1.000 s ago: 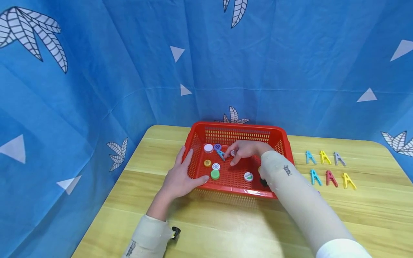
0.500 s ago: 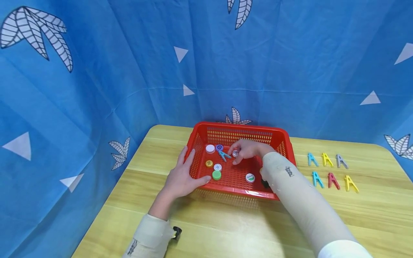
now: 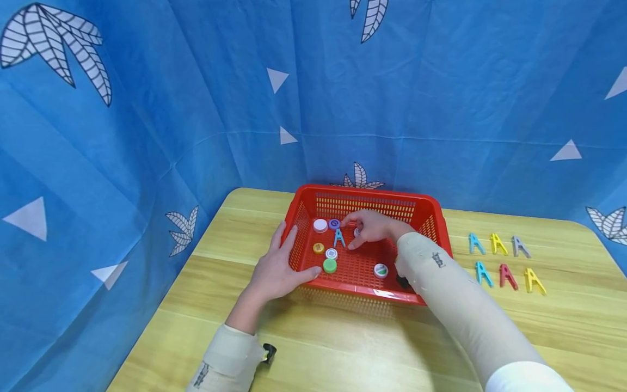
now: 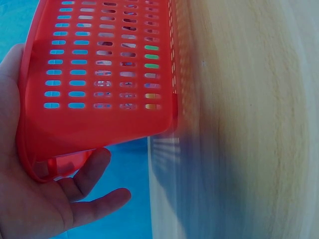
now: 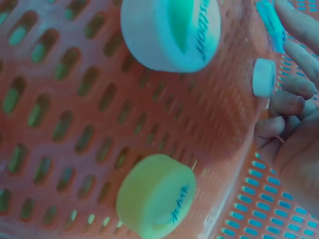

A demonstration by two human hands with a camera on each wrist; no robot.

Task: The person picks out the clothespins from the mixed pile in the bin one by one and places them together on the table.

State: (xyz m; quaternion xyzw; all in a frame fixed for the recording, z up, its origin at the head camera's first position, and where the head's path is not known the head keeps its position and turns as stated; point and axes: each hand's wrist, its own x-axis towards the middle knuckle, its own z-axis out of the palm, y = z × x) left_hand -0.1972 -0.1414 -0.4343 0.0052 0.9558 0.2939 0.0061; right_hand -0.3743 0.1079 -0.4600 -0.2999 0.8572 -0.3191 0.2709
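Observation:
In the head view, a red basket (image 3: pixel 313 283) stands on the table. My left hand (image 3: pixel 279 272) rests on its near left corner, thumb over the front rim and fingers along the left side. Inside, my right hand (image 3: pixel 374 226) reaches a light blue clothespin (image 3: pixel 339 237) with its index fingertip at the head. In the right wrist view, two extended fingers meet the clothespin (image 5: pixel 271 22); the others are curled. A white cap (image 3: pixel 357 232) is partly hidden behind the right hand. Left of it lie purple (image 3: pixel 334 224), pink-white (image 3: pixel 320 225), yellow (image 3: pixel 318 248), patterned white (image 3: pixel 331 254) and green (image 3: pixel 330 265) bottle caps.
A green-and-white cap (image 3: pixel 380 270) lies in the basket's right part, and a yellow cap (image 5: pixel 157 196) shows in the right wrist view. Right of the basket, clothespins (image 3: pixel 507 276) lie in rows on the table. A blue curtain (image 3: pixel 392 98) hangs behind.
The light blue clothespin has turned inside the basket, from slanting to nearly upright with its head toward the back. My right fingers shifted slightly with it. The left hand stays at the corner.

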